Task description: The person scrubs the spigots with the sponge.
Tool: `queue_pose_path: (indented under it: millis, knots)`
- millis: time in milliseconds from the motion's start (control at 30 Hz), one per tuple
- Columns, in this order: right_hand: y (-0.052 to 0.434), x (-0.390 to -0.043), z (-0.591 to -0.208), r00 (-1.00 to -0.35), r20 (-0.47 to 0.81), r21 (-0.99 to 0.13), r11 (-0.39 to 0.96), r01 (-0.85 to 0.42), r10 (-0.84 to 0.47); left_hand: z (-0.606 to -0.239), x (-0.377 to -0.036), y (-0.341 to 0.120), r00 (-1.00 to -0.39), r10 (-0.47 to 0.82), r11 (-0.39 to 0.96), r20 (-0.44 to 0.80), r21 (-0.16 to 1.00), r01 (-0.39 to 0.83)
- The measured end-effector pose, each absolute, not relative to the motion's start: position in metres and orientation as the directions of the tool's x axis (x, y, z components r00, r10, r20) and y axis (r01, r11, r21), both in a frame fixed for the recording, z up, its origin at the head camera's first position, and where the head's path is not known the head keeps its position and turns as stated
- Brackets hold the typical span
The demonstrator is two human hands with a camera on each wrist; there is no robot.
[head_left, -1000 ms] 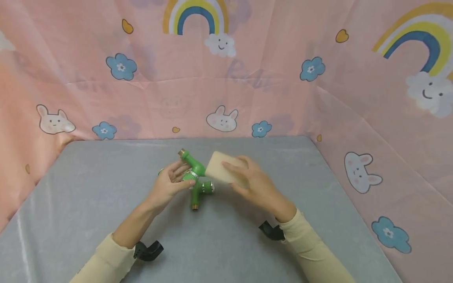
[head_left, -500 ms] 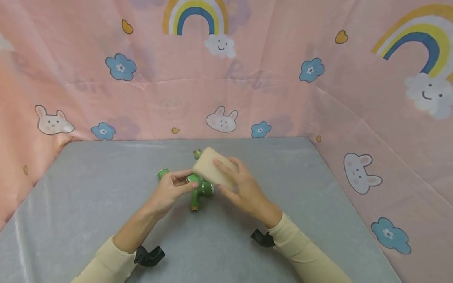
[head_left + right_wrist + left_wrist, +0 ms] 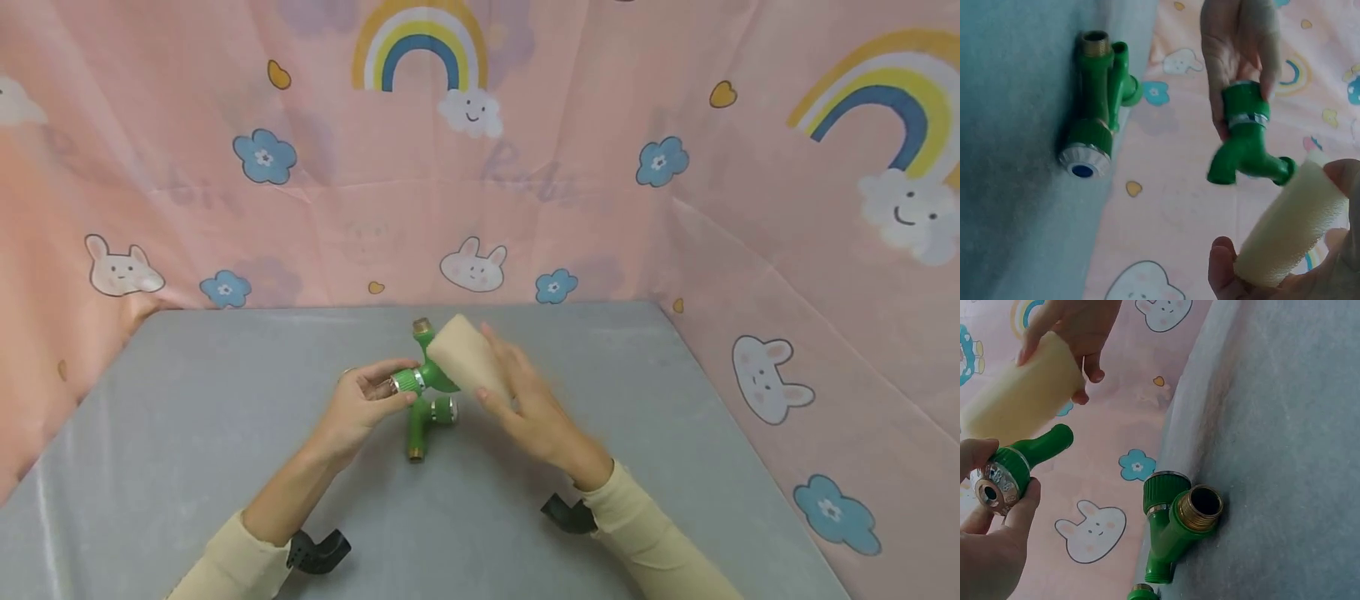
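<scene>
My left hand (image 3: 363, 404) grips a green plastic tap (image 3: 1244, 134) by its ribbed, silver-ringed end, thumb on one side and fingers on the other. The tap is up off the table, its threaded brass end pointing away in the head view. A cream sponge (image 3: 467, 354) is held by my right hand (image 3: 536, 408) between thumb and fingers. It lies against or very near the tap's spout; contact is not clear. Below them a second green tap (image 3: 417, 429) rests on the table. In the left wrist view, another green piece (image 3: 1142, 594) is cut off by the bottom edge.
Grey cloth covers the table (image 3: 480, 533). Pink printed curtain (image 3: 397, 200) hangs behind and along the sides. A black curved piece (image 3: 321, 554) sticks out at the left cuff, with a similar black piece (image 3: 570, 514) at the right one.
The held tap has turned, its brass end swinging from the upper left to straight away. The sponge has moved left over the tap, then slightly back right, and now stands steeper.
</scene>
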State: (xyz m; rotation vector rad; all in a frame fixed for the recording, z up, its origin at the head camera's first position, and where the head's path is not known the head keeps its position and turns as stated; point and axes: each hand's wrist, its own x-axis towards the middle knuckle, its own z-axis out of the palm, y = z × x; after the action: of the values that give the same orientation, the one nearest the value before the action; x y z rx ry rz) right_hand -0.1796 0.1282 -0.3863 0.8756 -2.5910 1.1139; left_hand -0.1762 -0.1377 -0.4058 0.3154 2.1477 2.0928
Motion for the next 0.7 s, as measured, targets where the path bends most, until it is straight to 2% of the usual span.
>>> queue_pose_path:
  millis: [167,267,400,533,633,700]
  knots:
    - [0.122,-0.179,-0.392,-0.798,0.397,-0.646,0.48,-0.594,-0.454,-0.405,-0.175,-0.136,-0.964,0.264,0.046,0.03,0.998,0.043]
    - [0.121,-0.179,-0.393,-0.807,0.385,-0.672,0.464,-0.577,-0.447,-0.403,-0.176,-0.135,-0.965,0.26,0.015,0.032,0.999,0.037]
    - [0.122,-0.178,-0.391,-0.819,0.352,-0.66,0.5,-0.561,-0.454,-0.402,-0.178,-0.136,-0.981,0.188,-0.101,0.058,0.994,0.04]
    - [0.126,-0.177,-0.388,-0.826,0.261,-0.606,0.581,-0.543,-0.501,-0.401,-0.18,-0.141,-0.993,0.077,-0.19,0.092,0.979,0.076]
    - [0.131,-0.177,-0.384,-0.832,0.208,-0.575,0.624,-0.529,-0.514,-0.398,-0.18,-0.146,-0.993,0.021,-0.127,0.113,0.986,0.109]
    - [0.134,-0.179,-0.383,-0.834,0.223,-0.567,0.629,-0.532,-0.504,-0.396,-0.18,-0.148,-0.992,0.013,-0.039,0.124,0.992,0.123]
